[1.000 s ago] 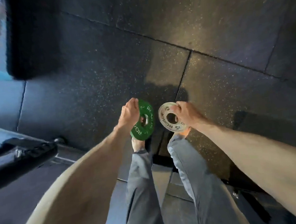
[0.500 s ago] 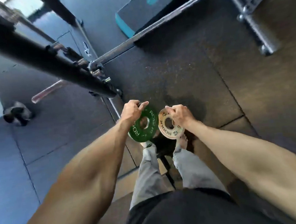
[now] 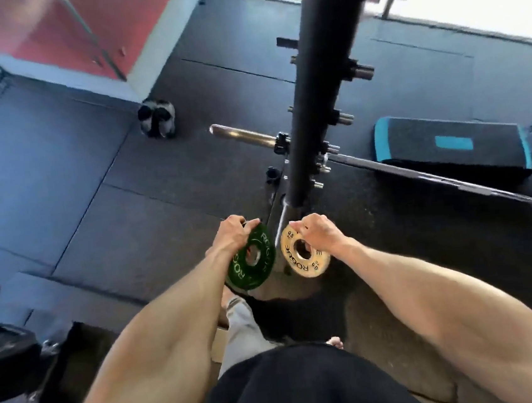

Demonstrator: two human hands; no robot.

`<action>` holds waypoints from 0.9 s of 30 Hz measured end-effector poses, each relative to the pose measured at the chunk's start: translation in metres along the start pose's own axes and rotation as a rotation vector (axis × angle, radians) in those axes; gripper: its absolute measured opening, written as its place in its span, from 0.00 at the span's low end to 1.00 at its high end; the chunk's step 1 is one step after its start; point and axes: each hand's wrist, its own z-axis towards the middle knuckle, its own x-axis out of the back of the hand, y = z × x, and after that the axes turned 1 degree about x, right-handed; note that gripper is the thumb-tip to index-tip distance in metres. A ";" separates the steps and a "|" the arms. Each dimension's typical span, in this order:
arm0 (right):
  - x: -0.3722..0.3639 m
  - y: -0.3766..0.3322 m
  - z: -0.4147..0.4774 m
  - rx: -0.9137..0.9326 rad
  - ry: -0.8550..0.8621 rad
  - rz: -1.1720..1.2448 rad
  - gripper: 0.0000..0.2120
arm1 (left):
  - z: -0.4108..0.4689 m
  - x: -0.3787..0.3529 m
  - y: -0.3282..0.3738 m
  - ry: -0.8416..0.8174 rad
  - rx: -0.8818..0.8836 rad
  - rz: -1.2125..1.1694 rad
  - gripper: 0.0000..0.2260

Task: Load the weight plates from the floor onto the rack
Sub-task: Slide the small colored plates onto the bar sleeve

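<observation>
Head view shows you gripping one small change plate in each hand. Your left hand curls over the top rim of the green Rogue plate, and your right hand pinches the top edge of the cream Rogue plate. Both plates hang just below your knuckles, off the floor, with their faces turned up toward you. They sit near each other but apart.

What has changed is the surroundings, not the hold. A second ago only bare rubber floor lay beyond your hands. Half a second ago the rack slanted in above your left hand. Now the black rack upright rises straight ahead, its foot just beyond the gap between the two plates. Short storage pegs stick out from the upright, up and away from your right-hand grip.

So the pick-up looks finished and the carry is nearly over. What seems left is lining each centre hole up with a peg. The cream plate is on the peg side, so it probably goes first.

A barbell lies on the floor beyond your left grip. A large black plate sits well out to the left of it.
</observation>
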 end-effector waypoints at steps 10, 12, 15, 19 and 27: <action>-0.020 -0.243 0.130 0.183 -0.123 -0.411 0.13 | 0.098 0.249 -0.054 -0.026 -0.033 -0.065 0.17; -0.018 -0.276 0.153 0.200 -0.088 -0.405 0.10 | 0.122 0.289 -0.057 -0.007 -0.050 -0.011 0.18; -0.016 -0.317 0.198 0.182 -0.022 -0.283 0.16 | 0.164 0.339 -0.060 0.014 -0.078 0.036 0.18; -0.009 -0.363 0.262 0.201 0.021 -0.264 0.18 | 0.223 0.399 -0.054 0.018 -0.116 0.083 0.18; 0.045 -0.446 0.394 0.150 0.067 -0.248 0.18 | 0.353 0.514 0.006 -0.010 -0.192 0.294 0.15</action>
